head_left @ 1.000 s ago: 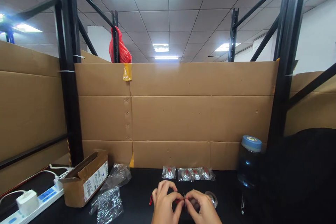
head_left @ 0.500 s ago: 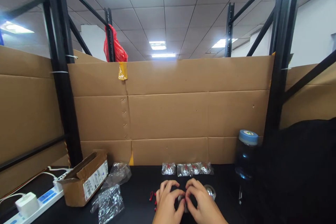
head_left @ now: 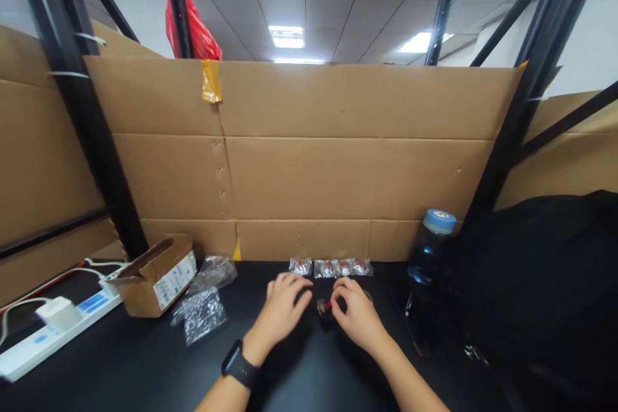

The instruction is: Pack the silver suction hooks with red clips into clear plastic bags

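Big stuff first: a cardboard wall [head_left: 299, 180] fills twelve o'clock, and the black table [head_left: 159, 367] runs out to meet it. A dark, shapeless bulk [head_left: 545, 283] looms at three; a cardboard box [head_left: 154, 280] sits over at ten. Now the hands! The left hand [head_left: 282, 302] hovers with loosely curved fingers, thumb apart, nothing showing in its grasp. The right hand [head_left: 357, 312] appears to pinch a tiny red piece. Wrapped packets [head_left: 340, 268] line up at twelve, beyond both. And here's the small round thing [head_left: 322, 309], right between them: three o'clock from the left, nine from the right, and the right is clearly nearer. Down to the smallest, the red piece [head_left: 328, 305] seems to slant from eight to two against it. Whether they're joined, I can't tell; the right thumb's tip is hard to make out, and the left palm is hidden.
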### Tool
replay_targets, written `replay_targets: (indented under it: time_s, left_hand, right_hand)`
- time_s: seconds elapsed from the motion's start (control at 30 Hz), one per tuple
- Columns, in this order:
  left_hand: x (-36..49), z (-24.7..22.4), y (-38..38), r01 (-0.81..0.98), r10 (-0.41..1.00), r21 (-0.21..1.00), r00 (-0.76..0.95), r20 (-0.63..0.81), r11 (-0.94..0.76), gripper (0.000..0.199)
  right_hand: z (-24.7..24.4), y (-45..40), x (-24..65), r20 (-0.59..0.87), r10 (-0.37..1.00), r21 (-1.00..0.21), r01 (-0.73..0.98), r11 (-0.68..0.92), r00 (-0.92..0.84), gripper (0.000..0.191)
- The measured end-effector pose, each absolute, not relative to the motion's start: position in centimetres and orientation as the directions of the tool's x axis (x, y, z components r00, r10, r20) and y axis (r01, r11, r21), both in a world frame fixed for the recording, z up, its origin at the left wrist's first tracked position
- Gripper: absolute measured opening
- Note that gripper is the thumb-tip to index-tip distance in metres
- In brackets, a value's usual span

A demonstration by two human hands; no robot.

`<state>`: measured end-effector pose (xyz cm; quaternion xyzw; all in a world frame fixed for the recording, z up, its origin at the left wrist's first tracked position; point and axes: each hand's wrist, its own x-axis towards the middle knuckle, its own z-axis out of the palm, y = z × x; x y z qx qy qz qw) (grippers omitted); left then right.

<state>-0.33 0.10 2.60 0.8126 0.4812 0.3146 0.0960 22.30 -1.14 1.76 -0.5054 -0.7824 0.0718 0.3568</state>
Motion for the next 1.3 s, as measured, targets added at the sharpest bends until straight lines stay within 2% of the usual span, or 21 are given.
replay_targets:
  time_s: [0.17, 0.33, 0.47, 0.53, 0.63, 0.87, 1.13, 1.23, 1.3]
  left_hand:
    - [-4.9, 2.8, 2.1, 0.833, 0.92, 0.413, 0.266, 0.286, -0.369, 0.014]
    - [-5.9, 2.1, 2.4, 0.849, 0.928, 0.384, 0.29, 0.232, -0.362, 0.011]
    - [-4.7, 1.3, 2.2, 0.874, 0.926, 0.337, 0.266, 0.267, -0.349, 0.017]
    - [-4.0, 0.9, 2.0, 0.895, 0.93, 0.318, 0.221, 0.293, -0.313, 0.019]
    - [-3.2, 0.3, 2.0, 0.901, 0.946, 0.349, 0.161, 0.28, -0.257, 0.014]
    - [-2.5, -0.3, 2.6, 0.879, 0.973, 0.442, 0.095, 0.209, -0.181, 0.012]
    - [-2.3, -0.6, 2.6, 0.842, 0.97, 0.491, 0.137, 0.202, -0.221, 0.012]
    - [-2.3, -0.4, 2.4, 0.837, 0.965, 0.494, 0.138, 0.225, -0.235, 0.012]
    - [-2.2, -0.1, 2.4, 0.816, 0.958, 0.523, 0.124, 0.259, -0.247, 0.012]
  right_hand:
    - [0.1, 0.3, 23.0, 0.432, 0.883, -0.424, 0.823, 0.378, -0.183, 0.014]
    - [0.3, 0.8, 24.1, 0.402, 0.909, -0.341, 0.904, 0.26, -0.11, 0.009]
    - [0.8, 1.0, 25.9, 0.307, 0.952, -0.252, 0.964, 0.081, 0.001, 0.037]
    - [0.9, 1.1, 26.6, 0.223, 0.975, -0.233, 0.972, 0.037, 0.016, 0.043]
    - [0.8, 1.3, 27.0, 0.145, 0.989, -0.237, 0.971, 0.032, 0.002, 0.039]
    - [1.4, 1.2, 27.2, 0.082, 0.993, -0.248, 0.966, -0.066, 0.089, 0.05]
    - [2.4, 0.3, 26.7, 0.092, 0.991, -0.178, 0.981, -0.079, 0.097, 0.045]
    - [2.7, 0.3, 26.8, 0.15, 0.983, -0.209, 0.976, -0.069, 0.102, 0.046]
    - [2.8, 0.2, 26.6, 0.232, 0.968, -0.287, 0.958, -0.021, 0.091, 0.047]
